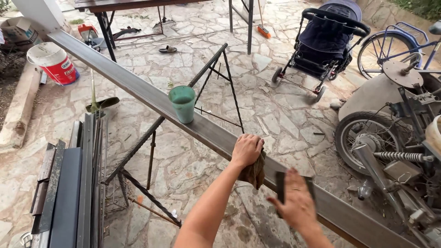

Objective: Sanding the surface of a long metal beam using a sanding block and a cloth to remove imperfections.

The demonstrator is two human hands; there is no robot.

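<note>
Brown rag point(254, 173) is squeezed in the left hand point(246, 150) on the long metal beam point(151, 98); right hand point(297, 203) lies flat and spread on it; green cup point(183, 104) stands nearby

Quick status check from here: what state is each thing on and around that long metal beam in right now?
Metal beam: lying across the sawhorse, bare grey.
Green cup: upright on the beam, liquid inside.
Brown rag: pressed on the beam under the left hand.
Right hand: fingers spread, over a dark flat piece, blurred.
Sawhorse: standing, legs splayed.
White bucket: upright, lid on.
</note>
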